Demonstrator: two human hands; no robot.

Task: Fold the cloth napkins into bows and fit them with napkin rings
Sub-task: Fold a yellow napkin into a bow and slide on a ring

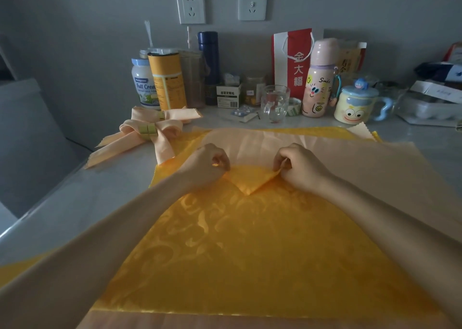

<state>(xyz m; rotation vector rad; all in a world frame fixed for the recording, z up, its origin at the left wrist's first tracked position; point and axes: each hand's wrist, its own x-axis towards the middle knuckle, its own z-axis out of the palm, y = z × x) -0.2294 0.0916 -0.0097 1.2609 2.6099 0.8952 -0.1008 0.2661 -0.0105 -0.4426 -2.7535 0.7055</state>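
A large yellow patterned napkin [250, 248] lies spread on the table over a peach napkin [362, 168]. Its far corner [250, 181] is folded back toward me into a small triangle. My left hand [207, 163] pinches the left side of that fold, and my right hand [300, 166] pinches the right side. At the far left lie two finished peach bows [140, 133], one behind the other, each held by a pale green napkin ring [148, 130].
Along the wall stand a milk powder jar [143, 83], a yellow canister [167, 81], a dark flask [208, 66], a glass [275, 102], a red bag [292, 61], a pink bottle [318, 78], a cartoon mug [355, 104]. The table edge runs down the left side.
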